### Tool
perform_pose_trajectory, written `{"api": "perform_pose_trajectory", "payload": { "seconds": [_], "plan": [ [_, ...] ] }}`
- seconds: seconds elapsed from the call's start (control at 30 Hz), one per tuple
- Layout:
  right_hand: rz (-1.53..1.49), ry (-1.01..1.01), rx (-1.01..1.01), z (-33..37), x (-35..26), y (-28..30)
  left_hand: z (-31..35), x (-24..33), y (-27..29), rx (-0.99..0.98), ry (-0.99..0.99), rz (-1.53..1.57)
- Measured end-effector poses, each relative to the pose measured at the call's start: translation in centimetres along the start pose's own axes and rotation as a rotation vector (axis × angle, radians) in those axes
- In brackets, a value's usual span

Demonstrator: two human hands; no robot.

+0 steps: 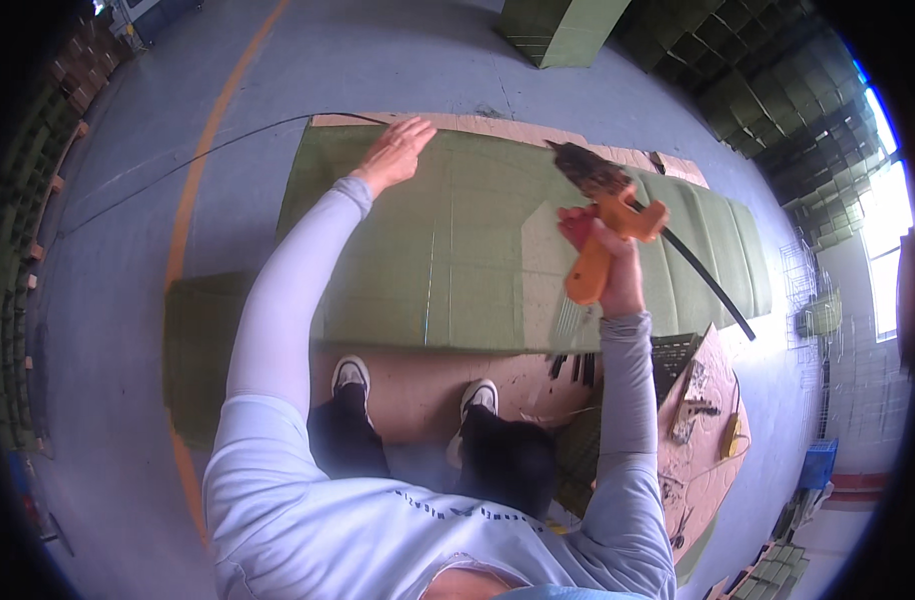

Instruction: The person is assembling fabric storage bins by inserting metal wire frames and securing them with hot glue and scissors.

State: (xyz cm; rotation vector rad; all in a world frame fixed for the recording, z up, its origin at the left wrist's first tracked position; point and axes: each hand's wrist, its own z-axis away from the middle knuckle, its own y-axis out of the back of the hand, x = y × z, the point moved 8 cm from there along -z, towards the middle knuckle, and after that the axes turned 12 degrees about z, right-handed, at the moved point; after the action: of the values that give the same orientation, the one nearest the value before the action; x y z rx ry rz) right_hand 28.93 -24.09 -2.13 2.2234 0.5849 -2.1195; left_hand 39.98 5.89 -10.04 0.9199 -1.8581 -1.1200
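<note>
My right hand (623,270) is wrapped round an orange tool (590,275) with a red part by the fingers and a dark, worn head; its exact kind I cannot make out. It is raised over a large flat green bundle (398,250) lying before me. From beside the tool a stiff black strip (708,275) slants down to the right. Toward the bundle's far left edge, my left hand (396,155) is stretched out with nothing in it. Close by its fingers, a thin black strap (248,132) runs off leftward over the floor.
Brown cardboard (458,385) lies beneath the bundle and around my feet. At right, a cardboard-topped stand (703,430) carries small tools, including a yellow-handled one (733,435). Green stacks (748,80) line the far right, and a green block (563,30) stands ahead.
</note>
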Motion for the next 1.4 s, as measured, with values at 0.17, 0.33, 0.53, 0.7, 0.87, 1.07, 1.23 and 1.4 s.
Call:
{"api": "perform_pose_trajectory", "payload": {
  "seconds": [0.17,0.33,0.53,0.7,0.87,1.07,1.23,1.4],
  "plan": [
    [-0.033,-0.134,-0.033,-5.2,4.6,-3.1,-4.2,0.8,-3.1,-0.003,-0.170,-0.160],
    [-0.129,-0.242,-0.040,-7.2,8.0,-4.2,-6.7,-1.9,-3.7,-0.167,-0.009,0.217],
    [0.058,-0.269,0.013,-9.0,10.4,-4.6,-7.3,-1.2,-1.6,-0.116,-0.021,0.304],
    [0.140,-0.275,0.026,-10.3,11.4,-5.3,-7.0,-1.2,-1.5,-0.077,-0.019,0.313],
    [0.171,-0.282,0.039,-11.1,11.9,-5.2,-7.0,-1.4,-2.0,-0.047,0.007,0.292],
    [0.227,-0.315,0.042,-11.3,12.6,-4.8,-7.1,-1.3,-2.3,-0.048,-0.005,0.307],
    [0.209,-0.293,0.055,-11.2,12.5,-5.0,-7.0,-1.3,-2.1,-0.037,0.002,0.325],
    [0.225,-0.281,0.054,-11.3,12.6,-4.8,-6.9,-1.1,-2.2,-0.025,0.036,0.320]
  ]
}}
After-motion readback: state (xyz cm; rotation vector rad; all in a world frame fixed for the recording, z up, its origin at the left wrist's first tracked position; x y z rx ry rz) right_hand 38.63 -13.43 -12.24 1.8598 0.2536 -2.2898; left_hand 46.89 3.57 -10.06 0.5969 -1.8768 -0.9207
